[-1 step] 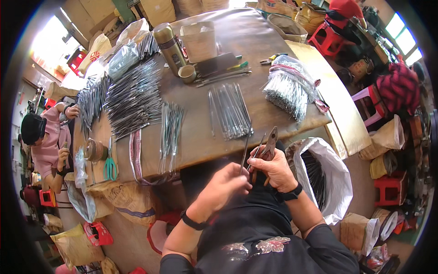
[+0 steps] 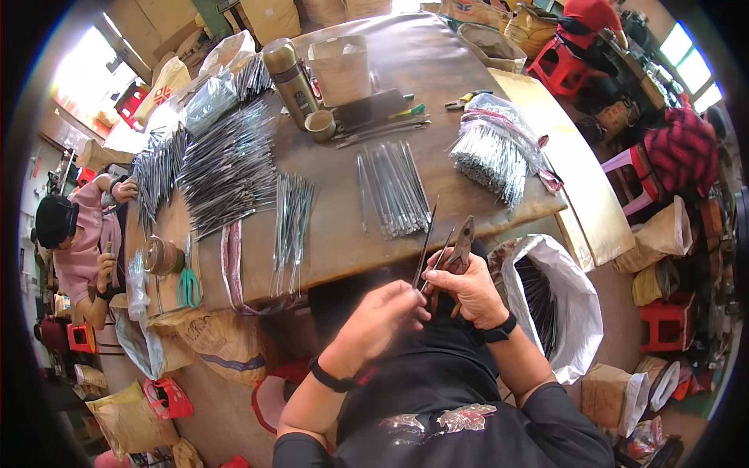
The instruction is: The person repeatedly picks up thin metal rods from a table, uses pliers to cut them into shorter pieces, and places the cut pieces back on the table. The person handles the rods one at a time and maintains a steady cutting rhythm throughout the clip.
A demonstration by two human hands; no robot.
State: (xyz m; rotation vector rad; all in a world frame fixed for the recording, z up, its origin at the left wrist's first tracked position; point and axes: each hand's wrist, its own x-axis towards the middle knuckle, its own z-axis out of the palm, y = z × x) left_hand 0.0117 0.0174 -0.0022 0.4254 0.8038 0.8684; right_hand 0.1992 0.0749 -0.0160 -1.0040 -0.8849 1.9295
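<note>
The left hand [image 2: 382,314] was blurred, its fingers smeared so that its hold on the thin dark strip [image 2: 425,243] could not be told. The right hand [image 2: 471,292] hid part of the pliers [image 2: 463,243], and the white sack [image 2: 579,316] concealed the lower ends of the dark strands [image 2: 537,300] inside it. The top edge cut off a person in red [image 2: 587,15].

You are facing a brown table [image 2: 335,234]; windows [image 2: 686,56] are glowing left and right; red stools [image 2: 669,321] are dotting the floor [image 2: 214,413].
</note>
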